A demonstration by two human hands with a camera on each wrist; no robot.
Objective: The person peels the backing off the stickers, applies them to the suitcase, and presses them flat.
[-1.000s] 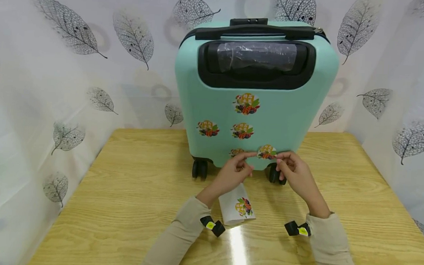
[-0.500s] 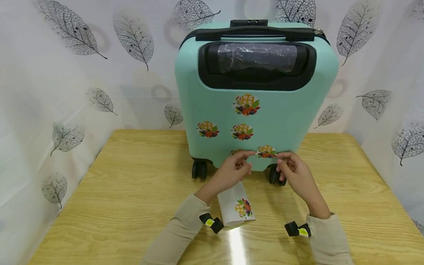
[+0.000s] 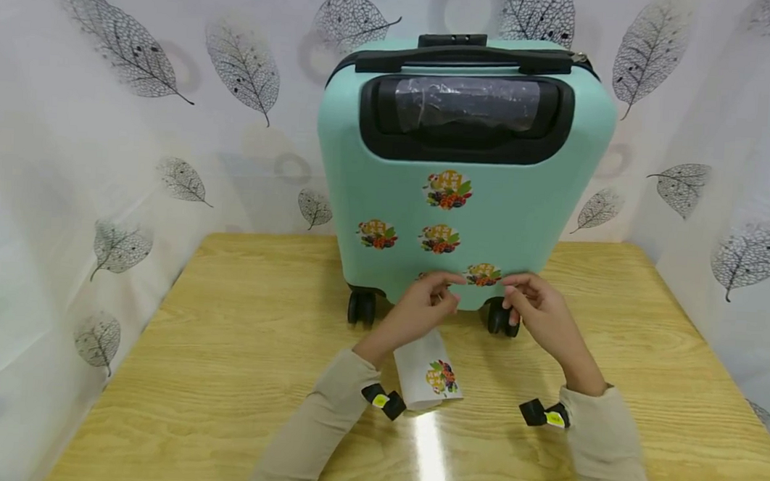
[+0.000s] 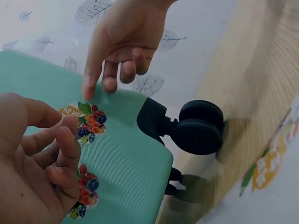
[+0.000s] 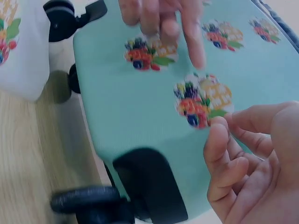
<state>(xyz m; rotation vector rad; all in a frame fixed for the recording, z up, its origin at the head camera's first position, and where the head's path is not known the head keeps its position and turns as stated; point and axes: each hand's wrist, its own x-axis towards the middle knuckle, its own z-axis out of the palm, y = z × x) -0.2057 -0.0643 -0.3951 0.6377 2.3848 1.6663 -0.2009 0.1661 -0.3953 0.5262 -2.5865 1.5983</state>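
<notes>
A mint-green suitcase (image 3: 511, 203) stands upright with its handle side facing me. A round sticker (image 3: 484, 275) printed with fruit lies low on its shell, right of centre. My left hand (image 3: 414, 311) reaches in from the left, its straight index finger at the sticker's left edge and its thumb apart below. At the opposite edge is the index fingertip of my right hand (image 3: 541, 318). The right wrist view shows those right fingertips (image 5: 232, 117) right at the sticker's rim. Another sticker (image 4: 88, 184), partly behind my left hand, sits beside it.
More fruit stickers (image 3: 440, 239) dot the suitcase above and to the left. A white backing sheet (image 3: 411, 362) with one sticker lies curled on the wooden table (image 3: 255, 350) below my left wrist. Black caster wheels (image 3: 362, 308) support the suitcase; a leaf-patterned curtain (image 3: 252, 161) hangs behind.
The sticker between my hands has shifted slightly left and now looks flat against the suitcase. Both hands stay at its edges and have barely moved.
</notes>
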